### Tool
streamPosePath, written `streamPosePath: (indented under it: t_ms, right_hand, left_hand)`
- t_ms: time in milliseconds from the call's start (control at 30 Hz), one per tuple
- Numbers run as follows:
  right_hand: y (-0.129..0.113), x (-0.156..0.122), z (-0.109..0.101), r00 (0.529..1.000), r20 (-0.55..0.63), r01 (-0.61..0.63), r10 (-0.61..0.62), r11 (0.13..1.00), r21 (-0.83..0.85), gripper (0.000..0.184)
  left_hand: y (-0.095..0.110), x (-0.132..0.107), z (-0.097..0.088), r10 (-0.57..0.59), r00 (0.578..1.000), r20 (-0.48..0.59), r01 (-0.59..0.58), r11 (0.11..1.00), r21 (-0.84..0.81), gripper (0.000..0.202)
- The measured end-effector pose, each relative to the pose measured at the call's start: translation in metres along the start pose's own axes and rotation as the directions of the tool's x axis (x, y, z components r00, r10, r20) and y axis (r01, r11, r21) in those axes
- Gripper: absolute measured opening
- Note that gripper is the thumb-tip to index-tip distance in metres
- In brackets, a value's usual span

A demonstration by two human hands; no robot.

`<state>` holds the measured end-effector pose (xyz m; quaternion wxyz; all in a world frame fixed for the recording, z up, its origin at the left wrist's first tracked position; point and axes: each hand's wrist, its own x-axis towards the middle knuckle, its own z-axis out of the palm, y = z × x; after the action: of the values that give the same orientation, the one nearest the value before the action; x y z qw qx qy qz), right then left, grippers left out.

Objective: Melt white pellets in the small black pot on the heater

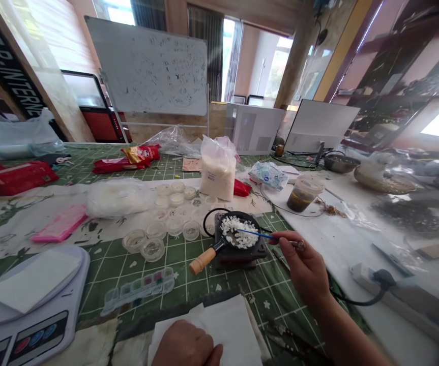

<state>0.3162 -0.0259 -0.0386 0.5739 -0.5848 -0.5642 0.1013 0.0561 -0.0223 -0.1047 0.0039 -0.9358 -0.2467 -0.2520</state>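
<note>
My right hand (305, 264) is closed in a pinch on a thin blue stick (255, 234). The stick's far end lies among white pellets (247, 240) in a small black pan (258, 223). This pan has a wooden handle (203, 261) pointing toward me and sits on a small dark hot plate (238, 259). Down at the bottom edge, my left hand (186, 345) rests curled like a fist on white paper sheets (232, 325). Its fingertips are mostly tucked out of sight, and I see nothing in it.
Several clear round cups (152, 249) stand left of the pan, with a pill-box-like strip (139, 288) nearer me. Behind stands a bag of white granules (218, 175). A kitchen scale (78, 269) is at left, a plastic cup (305, 193) and a power strip (368, 279) at right.
</note>
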Motion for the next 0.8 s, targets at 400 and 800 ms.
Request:
streamPosePath:
  t_ms: [400,800]
  right_hand:
    - [0.003,0.001,0.004,0.977,0.048,0.214,-0.209,0.959,-0.187,0.022]
    - [0.003,0.005,-0.005,0.963,-0.149,0.176,-0.224,0.944,-0.279,0.016]
  left_hand:
    - [0.000,-0.004,0.004,-0.002,0.999,0.038,0.002,1.000,0.011,0.036]
    - [-0.001,-0.001,0.000,0.041,0.999,-0.023,-0.040,0.999,0.022,0.038]
